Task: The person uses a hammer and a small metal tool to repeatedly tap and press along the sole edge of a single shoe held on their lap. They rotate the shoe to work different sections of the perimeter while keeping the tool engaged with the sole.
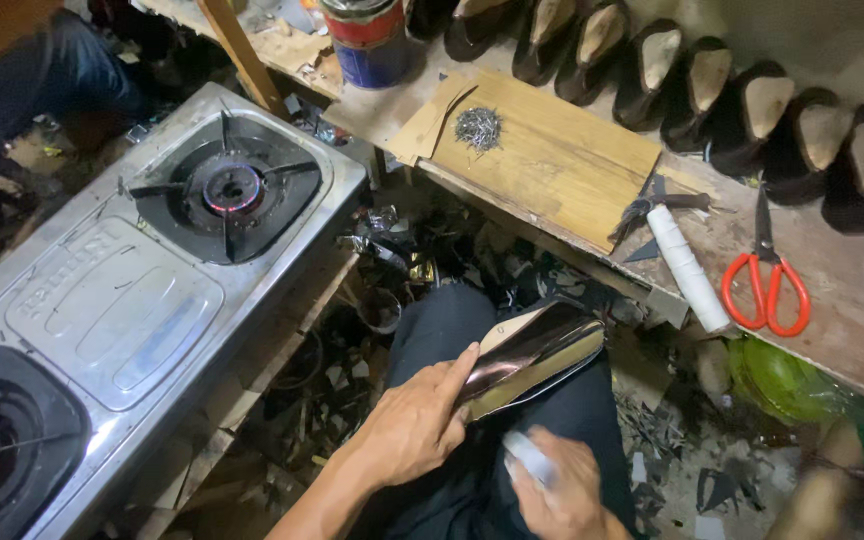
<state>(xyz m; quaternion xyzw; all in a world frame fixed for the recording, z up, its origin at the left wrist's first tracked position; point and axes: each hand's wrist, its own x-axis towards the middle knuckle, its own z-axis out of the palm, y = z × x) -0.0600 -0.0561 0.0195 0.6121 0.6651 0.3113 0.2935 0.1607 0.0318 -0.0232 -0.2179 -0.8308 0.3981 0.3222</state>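
My left hand [414, 420] grips the near end of a shiny dark brown shoe upper [532, 352] stretched over a form, resting on my lap in dark trousers. Its far end points toward the workbench. My right hand [557, 490] is just below it, blurred, closed around a small pale object [530, 458] whose kind I cannot make out.
A steel two-burner gas stove [112, 310] stands at left, its far burner [232, 190] lit. The wooden bench [562, 165] carries a pile of small nails [477, 128], red-handled scissors [767, 285], a white roll [687, 268], a tin [367, 40] and a row of dark shoes [742, 100]. Scraps litter the floor.
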